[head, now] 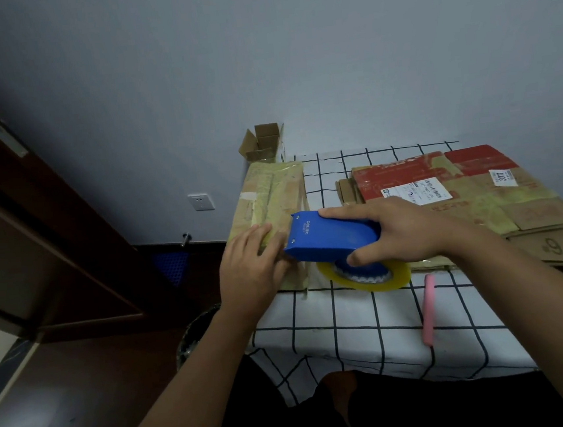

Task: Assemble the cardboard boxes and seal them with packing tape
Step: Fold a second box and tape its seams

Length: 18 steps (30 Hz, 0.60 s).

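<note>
1. A table under a white checked cloth stands against a grey wall, a dark door to the left
2. The box lies at the table's left edge, flat cartons stacked on the right
3. The left hand presses flat on the box
4. The right hand grips the blue dispenser at the box's near end
5. A pink cutter lies on the cloth

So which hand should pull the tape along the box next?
The right hand: it already grips the blue tape dispenser resting on the taped cardboard box, while the left hand lies flat on the box, steadying it.
</note>
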Available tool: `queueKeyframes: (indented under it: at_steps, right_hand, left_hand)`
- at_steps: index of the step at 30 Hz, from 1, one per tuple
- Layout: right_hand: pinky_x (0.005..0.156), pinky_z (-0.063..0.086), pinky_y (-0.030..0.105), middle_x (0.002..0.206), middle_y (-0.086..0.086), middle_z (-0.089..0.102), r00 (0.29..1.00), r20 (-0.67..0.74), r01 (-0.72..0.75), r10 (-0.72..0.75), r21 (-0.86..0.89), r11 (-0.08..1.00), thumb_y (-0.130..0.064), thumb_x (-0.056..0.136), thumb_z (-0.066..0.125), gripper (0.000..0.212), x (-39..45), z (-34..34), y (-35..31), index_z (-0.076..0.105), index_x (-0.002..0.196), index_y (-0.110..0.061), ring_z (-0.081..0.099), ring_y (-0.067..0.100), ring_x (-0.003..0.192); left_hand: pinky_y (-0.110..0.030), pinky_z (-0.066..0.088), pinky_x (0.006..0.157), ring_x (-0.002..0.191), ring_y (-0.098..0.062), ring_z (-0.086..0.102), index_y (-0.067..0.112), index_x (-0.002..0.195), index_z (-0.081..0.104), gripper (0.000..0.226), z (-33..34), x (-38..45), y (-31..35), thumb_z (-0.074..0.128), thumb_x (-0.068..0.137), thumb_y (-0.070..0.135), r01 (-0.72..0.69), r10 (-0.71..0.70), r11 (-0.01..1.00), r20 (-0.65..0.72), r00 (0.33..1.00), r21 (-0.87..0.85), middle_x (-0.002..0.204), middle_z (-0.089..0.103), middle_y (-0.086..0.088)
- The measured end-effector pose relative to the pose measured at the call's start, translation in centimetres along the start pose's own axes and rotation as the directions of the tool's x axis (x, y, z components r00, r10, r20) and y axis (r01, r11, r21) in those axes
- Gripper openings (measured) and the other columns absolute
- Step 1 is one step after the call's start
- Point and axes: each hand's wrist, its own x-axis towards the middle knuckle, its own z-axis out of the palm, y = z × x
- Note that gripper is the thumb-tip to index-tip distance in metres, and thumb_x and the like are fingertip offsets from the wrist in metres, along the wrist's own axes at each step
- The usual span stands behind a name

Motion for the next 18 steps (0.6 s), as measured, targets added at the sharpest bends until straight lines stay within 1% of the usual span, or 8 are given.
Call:
queueKeyframes:
  at_steps: [2, 4, 6, 8, 10, 12, 15, 18]
  right_hand:
    - [0.076, 0.043, 0.018, 0.116, -0.020, 0.050, 1.000, 0.008, -0.024, 0.024, 0.006, 1.000, -0.043, 0.082, 0.074, 0.072, -1.0, -0.9, 0.4, 0.032, 0.136, -0.064, 0.054, 0.003, 0.094]
    - [0.077, 0.045, 0.020, 0.116, -0.017, 0.051, 0.998, 0.036, -0.046, 0.048, -0.041, 0.998, -0.043, 0.082, 0.073, 0.072, -1.9, -1.8, 0.5, 0.032, 0.137, -0.064, 0.054, 0.004, 0.093]
    - [0.079, 0.046, 0.023, 0.116, -0.013, 0.052, 0.995, 0.071, -0.057, 0.065, -0.104, 0.993, -0.045, 0.082, 0.072, 0.073, -2.1, -2.5, 0.2, 0.031, 0.139, -0.062, 0.054, 0.006, 0.092]
    - [0.076, 0.044, 0.023, 0.109, -0.014, 0.052, 0.992, 0.108, -0.052, 0.070, -0.165, 0.985, -0.046, 0.083, 0.071, 0.073, -1.9, -2.9, -0.4, 0.031, 0.142, -0.059, 0.052, 0.004, 0.089]
    - [0.070, 0.038, 0.022, 0.098, -0.019, 0.048, 0.987, 0.143, -0.034, 0.072, -0.248, 0.968, -0.047, 0.084, 0.069, 0.071, -1.4, -3.3, -1.2, 0.032, 0.144, -0.056, 0.050, 0.003, 0.083]
    - [0.067, 0.036, 0.022, 0.093, -0.019, 0.046, 0.982, 0.177, -0.007, 0.069, -0.328, 0.945, -0.047, 0.084, 0.068, 0.070, -0.6, -3.7, -2.0, 0.033, 0.145, -0.053, 0.048, 0.002, 0.079]
    - [0.066, 0.033, 0.020, 0.093, -0.020, 0.044, 0.966, 0.244, 0.023, 0.082, -0.397, 0.917, -0.047, 0.084, 0.067, 0.070, 0.8, -3.7, -3.0, 0.034, 0.146, -0.050, 0.046, -0.001, 0.081]
    - [0.068, 0.035, 0.022, 0.095, -0.020, 0.043, 0.948, 0.295, 0.013, 0.119, -0.409, 0.912, -0.048, 0.082, 0.068, 0.069, 2.2, -3.7, -3.9, 0.038, 0.144, -0.050, 0.046, 0.001, 0.082]
  left_hand:
    - [-0.042, 0.048, 0.090, 0.107, -0.031, 0.063, 0.010, 0.111, 0.070, 0.043, -0.1, 0.1, -0.1, 0.061, 0.090, 0.046, 0.031, -0.031, 0.999, -0.004, 1.000, 0.009, 0.117, 0.067, -0.013]
    - [-0.040, 0.046, 0.092, 0.107, -0.029, 0.062, 0.012, 0.113, 0.069, 0.048, 0.0, 0.1, 0.1, 0.063, 0.089, 0.053, 0.036, -0.036, 0.999, 0.007, 0.999, 0.012, 0.118, 0.067, -0.012]
    - [-0.041, 0.045, 0.095, 0.110, -0.029, 0.061, 0.012, 0.115, 0.068, 0.050, 0.1, 0.1, 0.5, 0.059, 0.090, 0.054, 0.032, -0.032, 0.999, 0.034, 0.999, 0.003, 0.120, 0.066, -0.012]
    - [-0.042, 0.043, 0.097, 0.112, -0.030, 0.059, 0.014, 0.118, 0.066, 0.049, 0.1, 0.2, 0.7, 0.056, 0.091, 0.053, 0.026, -0.025, 0.999, 0.062, 0.998, -0.021, 0.122, 0.064, -0.012]
    - [-0.043, 0.042, 0.097, 0.114, -0.031, 0.057, 0.015, 0.123, 0.063, 0.048, 0.1, 0.2, 0.5, 0.059, 0.090, 0.050, -0.009, 0.013, 0.999, 0.092, 0.996, -0.040, 0.125, 0.061, -0.013]
    - [-0.044, 0.042, 0.097, 0.115, -0.031, 0.056, 0.017, 0.127, 0.059, 0.048, 0.0, 0.2, 0.1, 0.061, 0.089, 0.047, -0.037, 0.042, 0.999, 0.120, 0.992, -0.040, 0.128, 0.059, -0.013]
    - [-0.045, 0.043, 0.095, 0.114, -0.033, 0.056, 0.018, 0.130, 0.058, 0.046, -0.1, 0.3, -0.3, 0.057, 0.091, 0.044, -0.048, 0.053, 0.998, 0.118, 0.992, -0.048, 0.128, 0.060, -0.014]
    - [-0.045, 0.044, 0.095, 0.114, -0.035, 0.058, 0.018, 0.128, 0.060, 0.044, 0.1, 0.2, -0.2, 0.054, 0.093, 0.043, -0.047, 0.053, 0.997, 0.111, 0.992, -0.055, 0.126, 0.061, -0.016]
